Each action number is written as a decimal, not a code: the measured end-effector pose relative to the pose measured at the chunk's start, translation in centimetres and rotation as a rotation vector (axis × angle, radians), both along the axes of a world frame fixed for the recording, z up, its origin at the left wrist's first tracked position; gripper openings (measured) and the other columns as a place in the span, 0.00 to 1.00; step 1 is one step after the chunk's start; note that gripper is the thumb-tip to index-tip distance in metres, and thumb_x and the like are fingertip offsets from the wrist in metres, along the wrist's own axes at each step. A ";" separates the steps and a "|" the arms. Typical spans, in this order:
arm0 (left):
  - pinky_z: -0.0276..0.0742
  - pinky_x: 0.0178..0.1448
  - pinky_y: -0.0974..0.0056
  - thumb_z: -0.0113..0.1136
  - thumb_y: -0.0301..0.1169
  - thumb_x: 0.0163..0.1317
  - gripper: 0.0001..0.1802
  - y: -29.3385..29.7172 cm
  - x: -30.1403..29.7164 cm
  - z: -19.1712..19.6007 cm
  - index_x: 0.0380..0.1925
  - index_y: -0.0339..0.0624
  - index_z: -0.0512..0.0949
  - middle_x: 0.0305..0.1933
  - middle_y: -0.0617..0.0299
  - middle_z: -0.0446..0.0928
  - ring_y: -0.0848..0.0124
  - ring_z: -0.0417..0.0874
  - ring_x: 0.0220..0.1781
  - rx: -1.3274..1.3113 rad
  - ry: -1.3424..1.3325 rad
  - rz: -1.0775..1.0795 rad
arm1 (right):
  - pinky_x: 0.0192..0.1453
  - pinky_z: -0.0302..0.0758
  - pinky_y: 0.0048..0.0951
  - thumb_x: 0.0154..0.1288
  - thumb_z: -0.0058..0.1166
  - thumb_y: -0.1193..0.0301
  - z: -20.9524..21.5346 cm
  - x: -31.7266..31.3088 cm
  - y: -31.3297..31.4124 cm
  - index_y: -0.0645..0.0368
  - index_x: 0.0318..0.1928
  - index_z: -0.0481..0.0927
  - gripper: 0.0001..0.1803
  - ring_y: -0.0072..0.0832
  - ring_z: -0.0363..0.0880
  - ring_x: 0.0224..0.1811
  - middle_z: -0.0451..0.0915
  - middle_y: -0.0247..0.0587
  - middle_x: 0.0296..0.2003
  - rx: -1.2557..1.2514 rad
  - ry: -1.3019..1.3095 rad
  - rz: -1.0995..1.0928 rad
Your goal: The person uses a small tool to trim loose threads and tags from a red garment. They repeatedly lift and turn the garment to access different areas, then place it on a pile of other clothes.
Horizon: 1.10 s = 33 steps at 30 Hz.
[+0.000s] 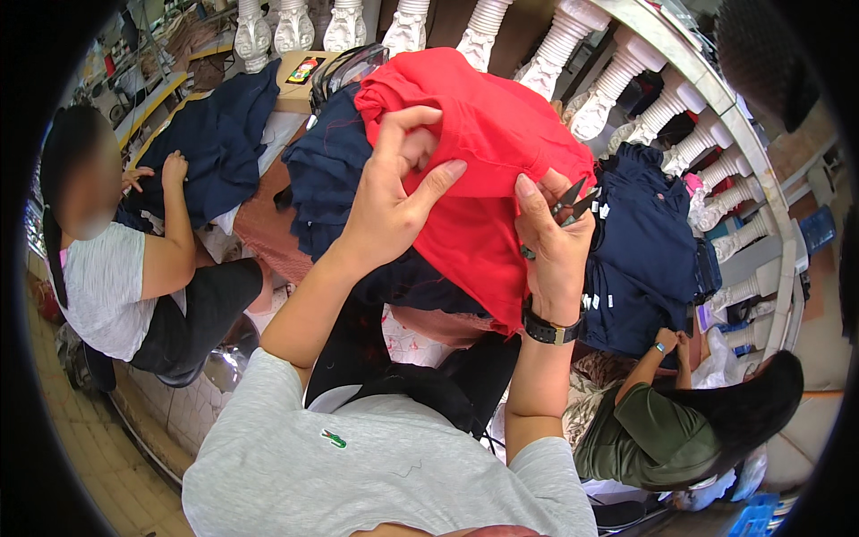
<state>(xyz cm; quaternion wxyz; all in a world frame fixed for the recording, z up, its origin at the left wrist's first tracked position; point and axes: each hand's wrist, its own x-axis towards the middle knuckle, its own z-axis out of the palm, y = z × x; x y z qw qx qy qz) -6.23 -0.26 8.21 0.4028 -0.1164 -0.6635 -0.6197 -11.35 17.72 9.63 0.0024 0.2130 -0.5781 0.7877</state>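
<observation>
A bright red garment (483,116) lies draped over a dark blue cloth pile and hangs down toward my lap. My left hand (403,183) is at its left edge, its fingers curled against the fabric and the thumb standing apart. Thumb and fingers of my right hand (555,233) meet at the cloth's right side. That same hand holds small thread snips (573,204), with their dark blades pointing up and to the right. Most of the snips' handle is hidden in the palm.
Dark blue garments (322,170) are stacked left of the red one, and more blue garments (635,259) lie to the right. A co-worker (107,277) handles blue cloth at left; another (662,421) sits at lower right. White balusters (617,76) line the far side.
</observation>
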 end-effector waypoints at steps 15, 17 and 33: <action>0.79 0.57 0.65 0.69 0.27 0.64 0.13 2.1 -1.8 -1.3 0.46 0.34 0.79 0.44 0.59 0.82 0.70 0.84 0.46 -0.241 -0.107 -0.155 | 0.27 0.61 0.10 0.64 0.65 0.83 -2.2 -0.2 0.6 0.55 0.53 0.68 0.23 0.05 0.63 0.25 0.78 0.32 0.41 0.071 0.186 -0.052; 0.79 0.55 0.67 0.67 0.28 0.66 0.11 2.0 -1.8 -1.6 0.44 0.34 0.79 0.42 0.61 0.83 0.73 0.83 0.43 -0.222 -0.147 -0.172 | 0.28 0.61 0.11 0.65 0.64 0.83 -2.5 -0.2 0.8 0.56 0.53 0.68 0.22 0.05 0.63 0.26 0.76 0.31 0.42 0.103 0.205 -0.046; 0.75 0.37 0.70 0.65 0.26 0.66 0.06 0.6 2.1 -0.4 0.30 0.37 0.80 0.31 0.61 0.80 0.75 0.80 0.32 -0.044 -0.323 -0.792 | 0.43 0.68 0.16 0.67 0.61 0.82 -4.0 -0.5 1.9 0.58 0.54 0.67 0.21 0.14 0.69 0.43 0.70 0.31 0.43 0.269 0.362 -0.139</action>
